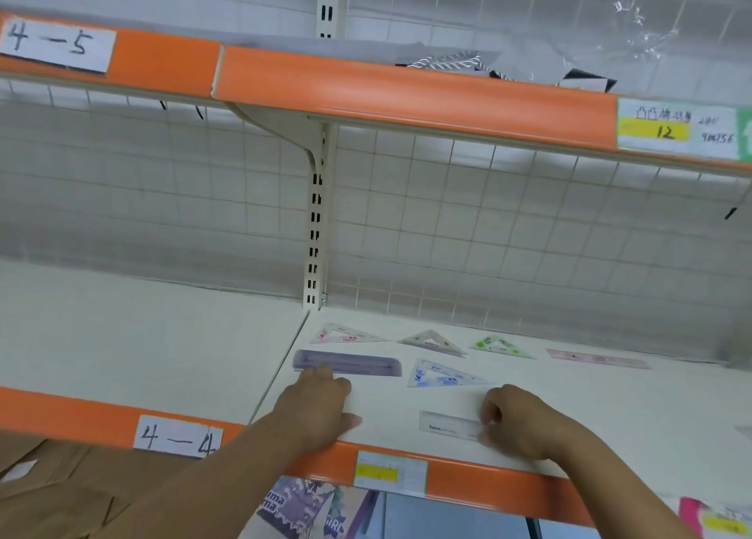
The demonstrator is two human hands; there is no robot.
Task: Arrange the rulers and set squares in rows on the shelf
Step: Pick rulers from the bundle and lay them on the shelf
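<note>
Here, the shelf (610, 408) marked 4-4 carries a partly built layout. A back row runs left to right: pink set square (346, 334), grey set square (431, 342), green set square (502, 347) and pink ruler (598, 359), each apart from its neighbour. A second row, nearer the front, holds only the purple ruler (348, 362) and, beside it, the blue set square (445, 373). The left hand (317, 408) lies low with fingers extended, their tips touching the purple ruler's near edge, probably to nudge it straight. The right hand (525, 420), fingers curled, pinches the right end of the clear ruler (449, 425), which lies near the front lip, outside both rows. By estimate the task is past halfway: one row looks complete, a second is begun, and the clear ruler is not yet placed; a pale item at the far right edge is too cut off to identify
</note>
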